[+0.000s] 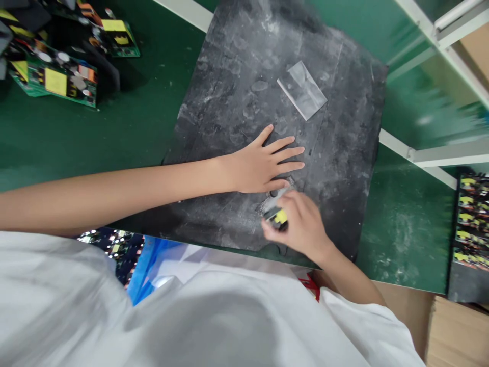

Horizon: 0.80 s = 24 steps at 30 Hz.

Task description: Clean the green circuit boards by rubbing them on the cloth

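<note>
My left hand (263, 163) lies flat on the black mat (340, 137), fingers spread, with nothing in it. Just below and to its right, my right hand (300, 221) grips a small dark part with a yellow patch (280, 217) between thumb and fingers, low over the mat. The part is blurred. Beside it, partly under the fingers, a greyish-white patch (268, 204) shows on the mat. Farther up the mat lies a clear plastic piece (303, 92), apart from both hands.
Circuit boards with yellow-topped components (56, 81) are piled at the upper left of the green table (153, 109). A black tray of similar boards (471, 283) stands at the right edge. White frame bars (439, 158) cross at right. A cardboard box (458, 331) sits lower right.
</note>
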{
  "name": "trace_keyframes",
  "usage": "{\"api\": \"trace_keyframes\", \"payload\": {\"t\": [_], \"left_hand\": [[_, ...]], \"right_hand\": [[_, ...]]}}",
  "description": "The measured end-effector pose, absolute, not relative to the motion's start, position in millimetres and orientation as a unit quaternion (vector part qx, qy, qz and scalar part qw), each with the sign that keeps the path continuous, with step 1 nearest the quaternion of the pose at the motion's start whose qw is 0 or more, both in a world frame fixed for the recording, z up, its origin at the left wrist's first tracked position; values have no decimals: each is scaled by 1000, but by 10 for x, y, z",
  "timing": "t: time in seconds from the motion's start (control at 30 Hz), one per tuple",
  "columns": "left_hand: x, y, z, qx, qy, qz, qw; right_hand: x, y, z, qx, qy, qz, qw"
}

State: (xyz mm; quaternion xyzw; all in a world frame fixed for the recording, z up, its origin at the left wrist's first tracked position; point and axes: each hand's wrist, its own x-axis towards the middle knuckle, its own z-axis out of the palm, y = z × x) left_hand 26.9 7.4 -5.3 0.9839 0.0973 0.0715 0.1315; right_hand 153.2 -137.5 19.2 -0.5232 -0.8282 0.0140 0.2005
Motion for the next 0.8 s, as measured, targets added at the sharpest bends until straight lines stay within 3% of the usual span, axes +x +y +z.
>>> {"api": "trace_keyframes", "payload": {"t": [0.1,0.27,0.43,0.63,0.8], "left_hand": [[267,76,-50,985,94,71,129],[269,76,-69,985,96,75,122],[265,74,-54,985,92,73,125],[264,76,-58,984,96,77,128],[258,77,-63,983,90,87,132]], "right_hand": [[1499,-1389,200,-472,-860,17,191],[1563,-1354,193,-555,-806,2,206],[1488,-1388,200,-470,-862,9,189],[1557,-1348,186,-541,-816,-6,201],[1498,-1372,191,-473,-859,5,195]]}}
